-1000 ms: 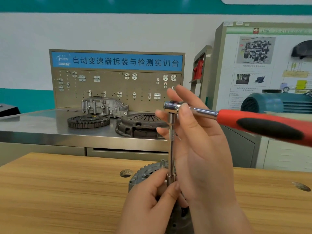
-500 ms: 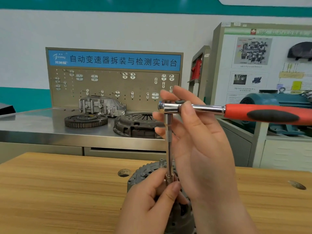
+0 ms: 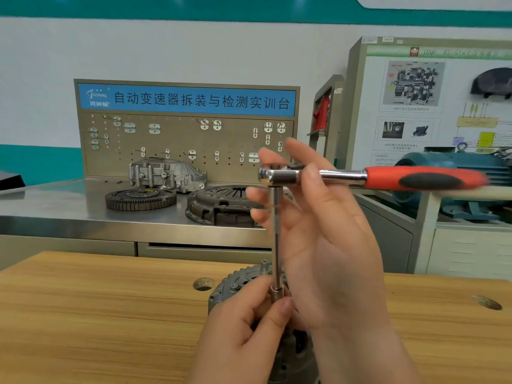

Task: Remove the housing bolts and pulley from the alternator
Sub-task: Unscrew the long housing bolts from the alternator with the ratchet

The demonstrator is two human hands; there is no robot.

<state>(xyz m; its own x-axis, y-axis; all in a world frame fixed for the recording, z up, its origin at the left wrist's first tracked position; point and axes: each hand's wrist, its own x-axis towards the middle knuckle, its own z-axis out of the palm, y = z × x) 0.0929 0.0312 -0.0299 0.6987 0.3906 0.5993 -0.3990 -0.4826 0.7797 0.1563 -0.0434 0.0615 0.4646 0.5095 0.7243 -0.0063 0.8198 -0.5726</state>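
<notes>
Wooden workbench (image 3: 83, 314) fills the foreground, with the alternator (image 3: 235, 286) standing on it at bottom centre, mostly hidden behind both hands. A ratchet (image 3: 415, 178) lies level above it, its red and black handle pointing right. From the ratchet's head an extension bar (image 3: 275, 239) runs straight down to a socket (image 3: 276, 293) at the alternator's upper edge.

The right hand (image 3: 327, 231) grasps the ratchet just beside the head, thumb across the front of the shaft and fingers spread behind it. The left hand (image 3: 243, 336) pinches the socket between thumb and fingertips.

A round hole (image 3: 203, 284) in the bench sits just left of the alternator. Behind, a steel counter (image 3: 55, 206) carries a toothed ring (image 3: 140, 198), a clutch cover (image 3: 219, 206) and a grey casting (image 3: 166, 173) below a pegboard (image 3: 180, 139). A blue motor (image 3: 457, 162) stands at right, behind the handle.
</notes>
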